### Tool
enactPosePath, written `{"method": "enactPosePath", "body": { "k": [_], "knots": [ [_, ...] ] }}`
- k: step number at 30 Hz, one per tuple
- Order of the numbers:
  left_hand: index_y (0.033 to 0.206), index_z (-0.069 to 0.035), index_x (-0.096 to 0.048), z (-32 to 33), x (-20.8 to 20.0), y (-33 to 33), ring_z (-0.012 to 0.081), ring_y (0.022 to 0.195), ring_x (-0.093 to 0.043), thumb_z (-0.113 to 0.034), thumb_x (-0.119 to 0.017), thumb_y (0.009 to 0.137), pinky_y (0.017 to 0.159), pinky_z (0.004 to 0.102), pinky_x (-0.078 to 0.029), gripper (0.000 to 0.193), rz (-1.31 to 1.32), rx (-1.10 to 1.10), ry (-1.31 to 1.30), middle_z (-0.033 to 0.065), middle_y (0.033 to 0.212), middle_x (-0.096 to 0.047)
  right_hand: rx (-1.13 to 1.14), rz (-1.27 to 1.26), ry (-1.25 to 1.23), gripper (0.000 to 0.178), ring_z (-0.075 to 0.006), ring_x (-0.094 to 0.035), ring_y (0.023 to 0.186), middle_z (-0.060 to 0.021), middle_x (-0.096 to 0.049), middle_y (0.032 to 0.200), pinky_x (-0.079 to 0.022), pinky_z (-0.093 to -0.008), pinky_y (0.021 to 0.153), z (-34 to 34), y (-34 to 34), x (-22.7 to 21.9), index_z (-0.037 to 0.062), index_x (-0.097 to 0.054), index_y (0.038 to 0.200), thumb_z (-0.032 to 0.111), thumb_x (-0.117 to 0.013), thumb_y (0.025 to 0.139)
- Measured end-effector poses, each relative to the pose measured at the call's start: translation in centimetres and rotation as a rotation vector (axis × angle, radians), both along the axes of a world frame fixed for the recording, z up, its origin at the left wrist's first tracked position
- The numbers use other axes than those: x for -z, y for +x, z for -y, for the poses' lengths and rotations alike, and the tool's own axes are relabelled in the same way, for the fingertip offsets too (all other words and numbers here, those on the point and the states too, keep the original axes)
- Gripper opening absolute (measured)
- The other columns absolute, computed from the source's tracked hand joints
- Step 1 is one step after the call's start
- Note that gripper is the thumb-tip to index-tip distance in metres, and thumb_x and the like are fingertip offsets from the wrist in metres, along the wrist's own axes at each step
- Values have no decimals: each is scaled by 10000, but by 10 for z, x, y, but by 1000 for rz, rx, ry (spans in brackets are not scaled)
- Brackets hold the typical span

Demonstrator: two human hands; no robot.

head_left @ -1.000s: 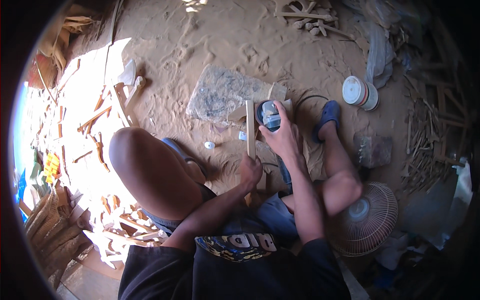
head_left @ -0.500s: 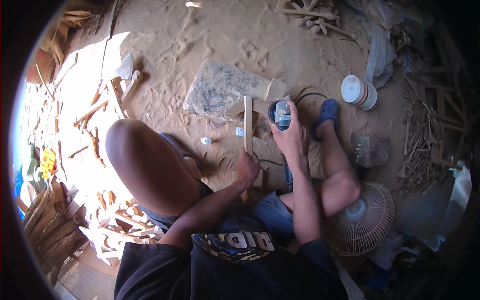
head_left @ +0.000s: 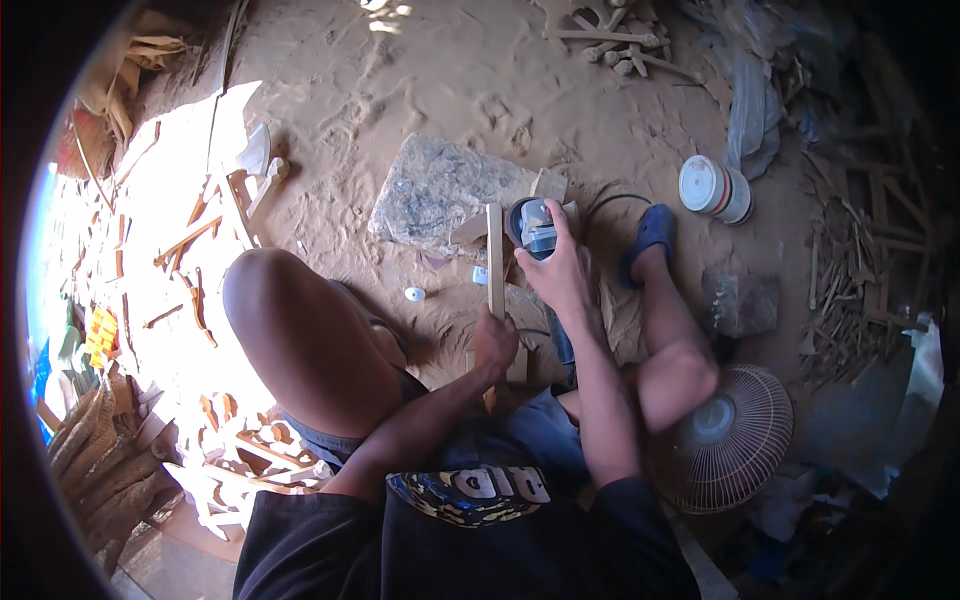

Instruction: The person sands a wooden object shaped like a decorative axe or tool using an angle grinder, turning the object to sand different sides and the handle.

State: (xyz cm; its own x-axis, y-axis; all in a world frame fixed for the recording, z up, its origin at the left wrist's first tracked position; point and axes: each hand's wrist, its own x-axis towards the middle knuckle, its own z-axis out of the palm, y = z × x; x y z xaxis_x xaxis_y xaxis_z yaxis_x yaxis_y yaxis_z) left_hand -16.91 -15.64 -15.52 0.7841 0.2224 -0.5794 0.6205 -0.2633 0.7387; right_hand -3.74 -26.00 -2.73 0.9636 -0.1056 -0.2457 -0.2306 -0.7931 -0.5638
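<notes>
My left hand (head_left: 495,343) is closed round the near end of a pale wooden bar (head_left: 495,262), which points away from me. A wider, curved wooden part crosses behind the bar's far end. My right hand (head_left: 562,280) grips an angle grinder (head_left: 538,243) from above. The grinder's round disc sits close to the right side of the bar; whether they touch, I cannot tell. Beyond and beneath the wood lies a rough stone block (head_left: 430,190) on the sandy ground.
A small white bottle-like piece (head_left: 415,294) lies left of the bar. White tubs (head_left: 705,185) stand at the right, with a fan (head_left: 735,440) nearer me. Wood offcuts (head_left: 190,240) litter the sunlit left side. More sticks (head_left: 850,280) are piled at the far right. A cable (head_left: 615,198) runs behind the grinder.
My right hand and the grinder have moved left, closer to the wooden bar. My left hand keeps its hold, and the whole view has shifted slightly.
</notes>
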Motion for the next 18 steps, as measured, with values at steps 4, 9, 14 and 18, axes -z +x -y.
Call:
{"method": "enactPosePath", "body": {
  "k": [4,9,14,18],
  "knots": [
    [1146,43,-511,-1,3,-1,562,980,-674,-137,-650,975,839,615,-508,285,11,17,23,347,993,-686,-21,-19,-36,877,-493,-707,1131,-273,-743,1234,-579,-555,949,-5,1,-4,213,-451,1611,282,-850,833],
    [1136,37,-535,0,0,-4,525,913,-697,-171,-641,1010,795,591,-523,266,79,1,27,326,925,-683,-16,-36,-38,868,-498,-709,1113,-276,-751,1206,-578,-562,943,-9,5,-7,217,-445,1617,291,-841,847],
    [1143,38,-497,2,-5,-2,570,932,-673,-124,-628,976,808,623,-512,268,73,5,22,349,941,-678,-10,-77,-81,874,-502,-710,1100,-276,-754,1193,-571,-573,944,-11,14,-5,223,-427,1627,300,-833,857],
    [1136,36,-485,1,0,-3,570,917,-672,-130,-624,981,803,629,-509,267,35,15,16,351,921,-669,-2,-19,-83,878,-498,-709,1108,-281,-749,1211,-563,-578,955,-14,26,0,223,-421,1629,299,-836,859]
  ]
}}
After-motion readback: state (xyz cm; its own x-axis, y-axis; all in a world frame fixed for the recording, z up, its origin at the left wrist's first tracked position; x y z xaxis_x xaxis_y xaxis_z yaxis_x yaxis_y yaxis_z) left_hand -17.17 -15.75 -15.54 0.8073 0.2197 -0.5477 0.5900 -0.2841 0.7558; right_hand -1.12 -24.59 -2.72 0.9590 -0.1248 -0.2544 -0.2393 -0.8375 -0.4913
